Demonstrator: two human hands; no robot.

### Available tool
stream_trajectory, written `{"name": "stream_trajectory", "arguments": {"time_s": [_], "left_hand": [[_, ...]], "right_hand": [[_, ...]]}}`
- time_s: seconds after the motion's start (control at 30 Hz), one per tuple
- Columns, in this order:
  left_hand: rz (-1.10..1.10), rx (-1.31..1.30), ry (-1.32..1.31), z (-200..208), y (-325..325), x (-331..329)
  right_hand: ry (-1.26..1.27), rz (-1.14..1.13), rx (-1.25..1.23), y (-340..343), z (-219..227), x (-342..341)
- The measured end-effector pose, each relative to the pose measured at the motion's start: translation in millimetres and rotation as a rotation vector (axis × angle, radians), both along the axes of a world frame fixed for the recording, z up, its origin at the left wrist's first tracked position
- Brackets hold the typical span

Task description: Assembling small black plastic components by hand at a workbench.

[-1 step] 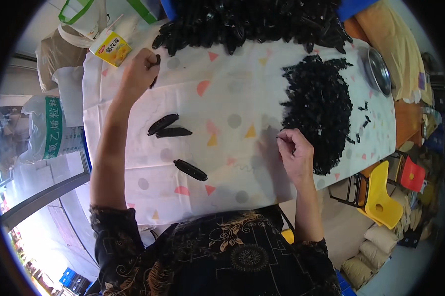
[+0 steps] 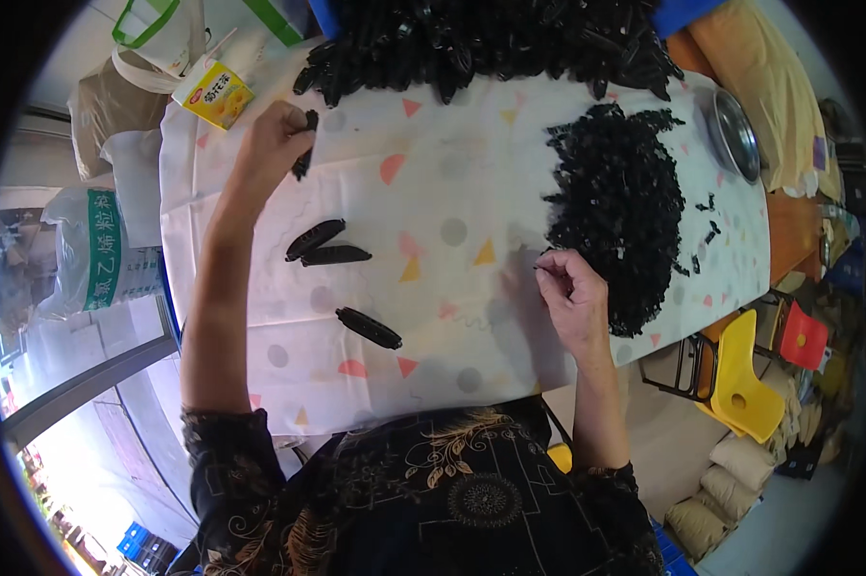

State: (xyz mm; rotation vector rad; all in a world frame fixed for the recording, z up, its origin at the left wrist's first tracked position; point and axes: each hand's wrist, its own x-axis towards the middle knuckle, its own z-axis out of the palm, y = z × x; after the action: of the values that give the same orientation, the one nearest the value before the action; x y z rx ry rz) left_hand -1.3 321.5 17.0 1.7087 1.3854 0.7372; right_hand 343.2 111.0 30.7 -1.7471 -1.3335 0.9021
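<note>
My left hand [image 2: 279, 139] is closed on a long black plastic piece [image 2: 305, 146] at the table's far left. Its kind is hard to make out. Near the edge of a heap of small black pieces [image 2: 613, 211], my right hand [image 2: 575, 298] makes a pinch. A tiny dark bit shows at its fingertips, too small to name. Between my arms lie two long black ribbed pieces [image 2: 337, 254], almost touching at one end. A third long black piece [image 2: 369, 328] rests nearer to me, apart from them.
A large pile of glossy black parts [image 2: 452, 48] covers the far edge. At right stand a metal bowl [image 2: 735, 136] and a few loose black bits [image 2: 711, 232]. A yellow box [image 2: 214, 94] sits far left. Beyond the table's right side is a yellow chair [image 2: 740, 379].
My left hand has shifted slightly, and the black piece in it now shows more of its length. My right hand keeps its pinch in nearly the same place.
</note>
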Motion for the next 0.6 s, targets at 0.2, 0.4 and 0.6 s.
{"name": "stream_trajectory", "arguments": {"time_s": [0.2, 0.4, 0.6], "left_hand": [[-0.103, -0.636, -1.150, 18.8, -111.6, 69.5], [-0.104, -0.960, -1.192, 10.3, -165.5, 119.9], [-0.025, -0.968, -1.311, 2.2, -174.9, 144.2]], "right_hand": [[-0.051, 0.099, 0.100, -9.3, -5.1, -10.2], [0.207, -0.088, 0.043, -6.9, -3.8, -15.1], [0.548, -0.133, -0.043, -11.5, 9.4, -20.4]]}}
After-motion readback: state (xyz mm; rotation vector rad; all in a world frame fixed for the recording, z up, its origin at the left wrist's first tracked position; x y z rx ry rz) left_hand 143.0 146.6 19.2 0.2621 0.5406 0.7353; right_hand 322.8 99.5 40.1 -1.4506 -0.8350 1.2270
